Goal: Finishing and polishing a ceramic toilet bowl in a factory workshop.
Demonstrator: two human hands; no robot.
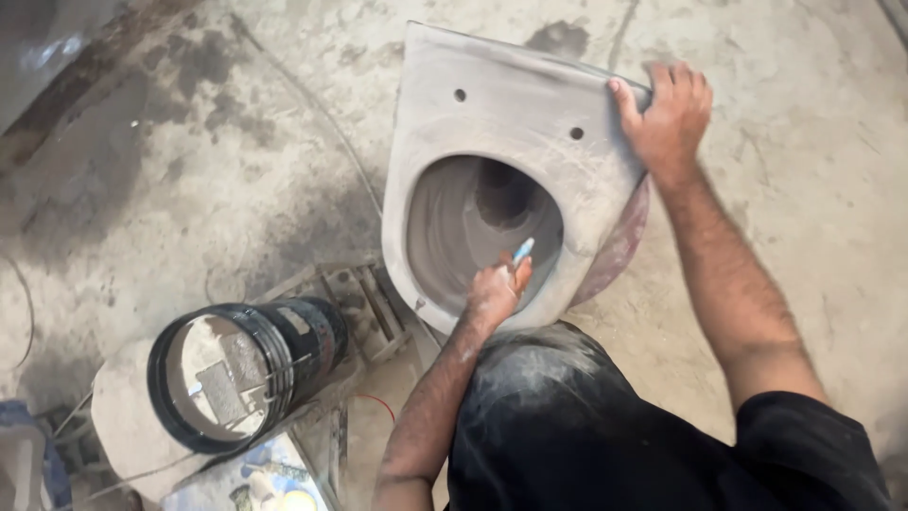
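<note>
Head view: bottom left, a flat printed package (270, 478) w/ blue and yellow patches lies on the floor (142, 189), partly under a black bucket (241, 369) tipped on its side, mouth toward the camera.

Unglazed grey toilet bowl (501, 189) sits centre frame on the dusty concrete floor, just ahead of the person's dark-clothed knees. Left hand (497, 291) is inside the bowl opening at its near rim, fingers closed round a small light-blue tool (523, 250) w/ its tip against the inner wall. Right hand (670, 114) rests on the bowl's far right corner, fingers curled over the edge, gripping it.

Metal frame pieces (364, 303) lie btwn bucket and bowl. A thin cable (312, 104) runs across the floor to the bowl's left.
</note>
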